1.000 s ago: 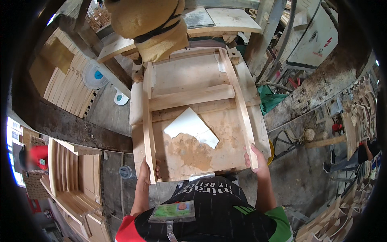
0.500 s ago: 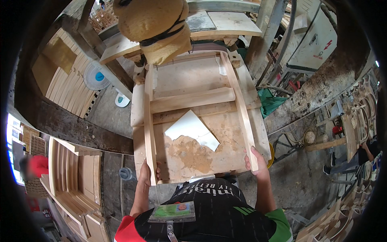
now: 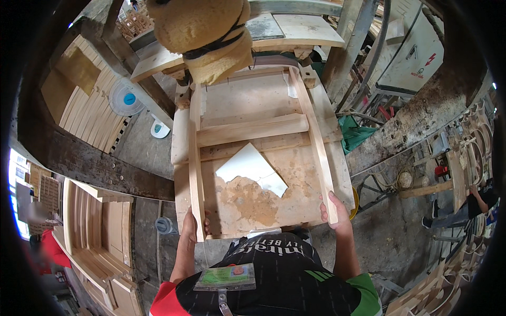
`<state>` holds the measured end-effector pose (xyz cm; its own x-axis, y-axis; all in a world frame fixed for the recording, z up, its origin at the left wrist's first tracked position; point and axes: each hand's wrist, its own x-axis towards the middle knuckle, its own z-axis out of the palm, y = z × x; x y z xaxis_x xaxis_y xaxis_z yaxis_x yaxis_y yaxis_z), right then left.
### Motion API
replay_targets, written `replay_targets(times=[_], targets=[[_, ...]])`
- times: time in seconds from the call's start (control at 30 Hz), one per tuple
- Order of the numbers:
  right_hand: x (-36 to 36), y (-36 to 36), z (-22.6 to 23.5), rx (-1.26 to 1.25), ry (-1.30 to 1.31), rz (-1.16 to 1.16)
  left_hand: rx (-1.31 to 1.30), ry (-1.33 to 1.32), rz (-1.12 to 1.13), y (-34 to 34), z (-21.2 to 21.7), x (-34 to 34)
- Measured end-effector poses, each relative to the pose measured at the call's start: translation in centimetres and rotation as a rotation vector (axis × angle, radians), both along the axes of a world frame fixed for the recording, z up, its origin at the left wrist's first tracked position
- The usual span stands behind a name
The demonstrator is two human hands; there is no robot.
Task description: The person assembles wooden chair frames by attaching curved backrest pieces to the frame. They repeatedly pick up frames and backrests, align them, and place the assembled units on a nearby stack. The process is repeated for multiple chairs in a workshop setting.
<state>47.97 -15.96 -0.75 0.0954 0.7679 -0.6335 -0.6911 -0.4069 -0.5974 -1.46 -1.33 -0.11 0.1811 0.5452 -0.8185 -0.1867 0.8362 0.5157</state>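
The frame (image 3: 247, 131) is built of pale, smooth wood with faint grain: a left rail (image 3: 194, 158) and a right rail (image 3: 316, 147), both long and squared, are bridged above the centre of the picture by a broad crossbar (image 3: 269, 126). It is set over the wooden counter (image 3: 232, 218), whose dull face is blotched with brown stains. Within the frame, just below the crossbar, a flat white sheet (image 3: 250, 166) is seen, its upper edges straight, its lower edge ragged and its right part crossed by a crack. At the top of the picture, soft yellow foam (image 3: 211, 29) is bound with a black band (image 3: 213, 46); its top is cut off by the picture's edge, and the far left corner of the frame is partly hidden behind it. Whether the near ends of the rails are lifted off the counter cannot be told. The near end of the left rail is gripped by the left hand (image 3: 188, 224), most of whose palm is hidden, with fingertips showing on the inner side. The near end of the right rail is wrapped by the right hand (image 3: 339, 209), its thumb laid along the wood. The frame is thus held between both hands, its crossbar well above them in the picture.
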Motion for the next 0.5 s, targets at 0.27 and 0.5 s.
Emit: replay_targets(times=[0.27, 0.5], targets=[[0.2, -0.1, -0.5, 0.01, -0.001, 0.003, -0.034, -0.043, 0.012, 0.2, -0.3, 0.0], [0.2, 0.0, -0.4, 0.009, 0.007, 0.013, -0.005, -0.038, -0.024, 0.2, -1.1, -0.6]])
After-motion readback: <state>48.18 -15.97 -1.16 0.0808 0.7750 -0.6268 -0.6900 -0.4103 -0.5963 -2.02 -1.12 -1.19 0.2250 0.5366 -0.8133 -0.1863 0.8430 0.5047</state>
